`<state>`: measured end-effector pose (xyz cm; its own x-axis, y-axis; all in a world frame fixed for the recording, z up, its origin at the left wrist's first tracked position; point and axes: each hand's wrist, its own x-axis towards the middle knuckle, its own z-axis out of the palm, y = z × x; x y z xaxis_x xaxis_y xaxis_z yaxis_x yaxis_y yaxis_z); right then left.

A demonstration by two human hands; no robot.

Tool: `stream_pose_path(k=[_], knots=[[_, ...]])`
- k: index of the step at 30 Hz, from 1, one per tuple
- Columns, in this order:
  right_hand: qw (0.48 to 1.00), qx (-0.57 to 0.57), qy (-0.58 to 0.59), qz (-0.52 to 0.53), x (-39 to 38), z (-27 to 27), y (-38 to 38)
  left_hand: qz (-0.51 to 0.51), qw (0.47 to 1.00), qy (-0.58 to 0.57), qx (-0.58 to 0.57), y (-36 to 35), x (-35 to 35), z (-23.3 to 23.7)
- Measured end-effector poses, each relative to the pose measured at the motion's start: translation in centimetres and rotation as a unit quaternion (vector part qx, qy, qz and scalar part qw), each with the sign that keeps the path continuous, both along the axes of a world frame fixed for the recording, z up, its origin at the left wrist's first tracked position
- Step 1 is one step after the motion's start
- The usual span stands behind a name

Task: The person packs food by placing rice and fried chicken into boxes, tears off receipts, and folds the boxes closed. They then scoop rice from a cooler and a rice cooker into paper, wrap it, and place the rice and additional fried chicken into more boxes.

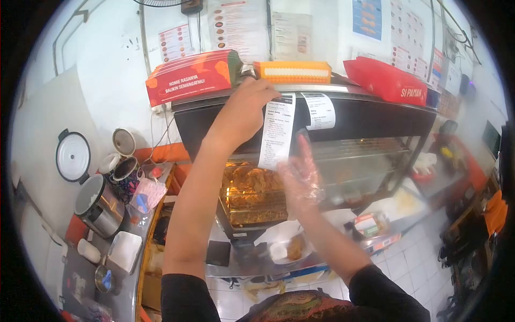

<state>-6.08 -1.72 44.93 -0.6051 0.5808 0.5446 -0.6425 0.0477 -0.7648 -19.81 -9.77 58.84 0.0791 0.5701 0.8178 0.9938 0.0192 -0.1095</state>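
Two slips hang from the top rim of the display warmer (370, 121) at centre frame, and the left hand (244, 110) is up on the long receipt (276, 134), fingers curled together over its top end, with the short receipt (320, 111) just beside it. The right hand (301, 173), in a clear plastic glove, stands upright below, fingers loosely spread at the long receipt's lower edge; whether they touch, I cannot tell. Fried chicken (252, 190) glows in the warmer underneath, and red boxes (190, 78) are stacked on top at upper left.

Bright, even indoor light fills the fisheye view, whose edges bend and darken into a black ring, while the gloved right hand (301, 177) blurs and a warm glow lights the display case (375, 121).
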Motion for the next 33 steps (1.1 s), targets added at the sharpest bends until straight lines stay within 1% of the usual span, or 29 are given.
stream_pose_path(k=[5,14,17,20,23,26,33], knots=[[1.0,-0.006,-0.005,-0.002,0.7,-0.1,0.1,0.023,1.0,0.013,0.014,0.3,0.2,-0.3],[0.999,-0.011,-0.043,-0.017,1.9,0.6,0.1,0.001,1.0,0.02,0.01,0.1,-0.6,0.3],[0.998,0.012,-0.053,-0.032,2.3,0.6,0.0,0.009,1.0,0.025,0.008,0.2,0.0,0.4],[0.999,-0.004,-0.047,-0.024,2.3,0.3,0.0,0.024,1.0,0.019,0.001,0.1,0.5,0.5],[0.996,0.02,-0.078,-0.048,2.7,0.6,0.0,0.018,1.0,0.021,0.011,0.3,0.1,0.4],[0.997,0.02,-0.057,-0.039,2.5,0.2,0.3,0.009,1.0,0.006,0.003,0.3,-0.2,0.5],[0.997,0.02,-0.064,-0.041,2.9,0.3,0.4,0.032,0.999,-0.015,-0.017,0.2,0.8,0.5]])
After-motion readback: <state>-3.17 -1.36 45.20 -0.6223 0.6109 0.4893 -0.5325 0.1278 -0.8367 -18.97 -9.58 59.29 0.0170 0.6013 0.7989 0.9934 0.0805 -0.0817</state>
